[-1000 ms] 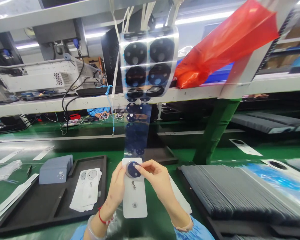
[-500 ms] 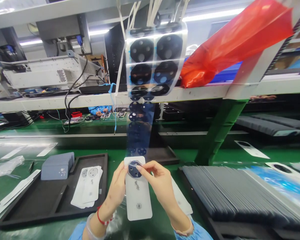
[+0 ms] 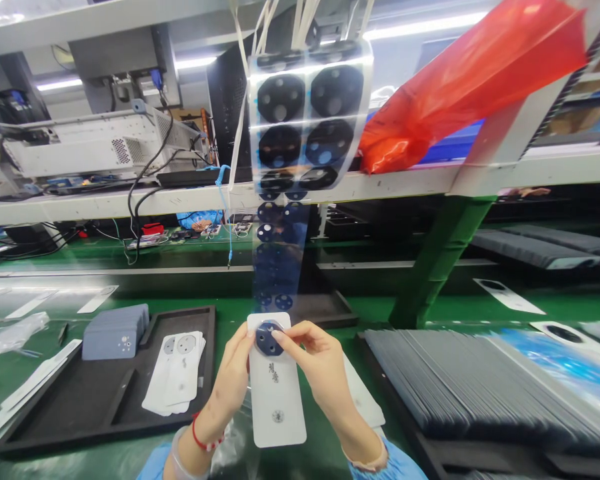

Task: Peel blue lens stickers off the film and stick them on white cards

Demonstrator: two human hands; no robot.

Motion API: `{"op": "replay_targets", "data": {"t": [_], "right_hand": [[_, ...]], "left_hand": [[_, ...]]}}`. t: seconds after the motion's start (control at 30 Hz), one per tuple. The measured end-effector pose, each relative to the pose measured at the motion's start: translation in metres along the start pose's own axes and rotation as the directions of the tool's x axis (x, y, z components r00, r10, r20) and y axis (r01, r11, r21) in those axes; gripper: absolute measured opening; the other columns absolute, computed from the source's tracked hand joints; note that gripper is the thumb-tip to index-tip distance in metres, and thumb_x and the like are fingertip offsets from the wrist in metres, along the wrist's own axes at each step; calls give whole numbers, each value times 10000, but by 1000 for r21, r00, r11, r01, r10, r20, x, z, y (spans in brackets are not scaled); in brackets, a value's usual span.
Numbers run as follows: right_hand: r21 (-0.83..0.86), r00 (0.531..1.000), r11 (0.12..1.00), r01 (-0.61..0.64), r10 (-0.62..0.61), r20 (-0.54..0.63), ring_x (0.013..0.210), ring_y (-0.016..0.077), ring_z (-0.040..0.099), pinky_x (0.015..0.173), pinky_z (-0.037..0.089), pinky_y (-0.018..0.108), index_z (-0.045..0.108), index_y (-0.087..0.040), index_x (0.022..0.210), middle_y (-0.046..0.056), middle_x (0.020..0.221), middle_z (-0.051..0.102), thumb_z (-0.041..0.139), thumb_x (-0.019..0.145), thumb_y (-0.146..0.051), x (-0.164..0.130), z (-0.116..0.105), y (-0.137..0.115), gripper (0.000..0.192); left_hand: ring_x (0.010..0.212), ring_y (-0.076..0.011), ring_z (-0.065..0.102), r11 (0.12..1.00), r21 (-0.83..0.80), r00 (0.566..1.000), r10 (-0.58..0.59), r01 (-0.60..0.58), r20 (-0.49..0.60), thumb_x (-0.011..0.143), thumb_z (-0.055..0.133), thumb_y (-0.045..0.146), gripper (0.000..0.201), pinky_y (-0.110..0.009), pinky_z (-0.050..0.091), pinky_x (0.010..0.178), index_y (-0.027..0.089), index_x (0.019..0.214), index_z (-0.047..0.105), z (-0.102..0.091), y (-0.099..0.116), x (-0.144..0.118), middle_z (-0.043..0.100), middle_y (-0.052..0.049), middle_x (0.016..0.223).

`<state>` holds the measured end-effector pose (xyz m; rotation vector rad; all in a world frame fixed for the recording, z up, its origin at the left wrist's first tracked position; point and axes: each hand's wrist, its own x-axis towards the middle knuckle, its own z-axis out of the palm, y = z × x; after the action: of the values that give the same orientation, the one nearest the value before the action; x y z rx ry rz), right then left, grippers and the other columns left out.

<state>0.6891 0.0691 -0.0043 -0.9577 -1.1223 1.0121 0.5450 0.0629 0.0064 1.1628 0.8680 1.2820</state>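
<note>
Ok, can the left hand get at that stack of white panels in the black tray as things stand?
Probably yes, once freed. The white panels lie uncovered in the black tray just beside the left hand, nothing between them; but that hand now steadies the white plate.

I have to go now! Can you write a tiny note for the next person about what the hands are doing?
Left hand: grips the white panel by its left edge.
Right hand: fingertips press the dark round sticker at the panel's top.
Sticker strip hangs just above; finished-looking white panels lie in the black tray on the left.
Done: sticker sits on the panel. Left: probably smoothing it, then setting the panel aside.
</note>
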Motion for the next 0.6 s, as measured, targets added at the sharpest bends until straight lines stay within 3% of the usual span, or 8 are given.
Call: {"op": "replay_targets", "data": {"t": [0.2, 0.6], "right_hand": [[-35, 1000, 999, 25, -25, 4, 650, 146, 534, 649, 427, 287, 676, -192, 671, 2, 666, 647, 808, 705, -416, 0, -1, 0, 263], [-68, 1000, 997, 21, -22, -17, 645, 159, 534, 637, 433, 303, 670, -197, 681, 15, 673, 656, 793, 715, -439, -2, 2, -1, 274]], "left_hand": [[850, -170, 609, 999, 43, 1000, 19, -20, 25, 958, 504, 378, 327, -243, 462, 719, 199, 1184, 657, -2, -1, 0, 708, -47, 1052], [898, -215, 645, 997, 72, 1000, 11, -10, -12, 935, 529, 419, 371, -266, 482, 728, 190, 1196, 658, 0, 1, -2, 718, -64, 1086]]}}
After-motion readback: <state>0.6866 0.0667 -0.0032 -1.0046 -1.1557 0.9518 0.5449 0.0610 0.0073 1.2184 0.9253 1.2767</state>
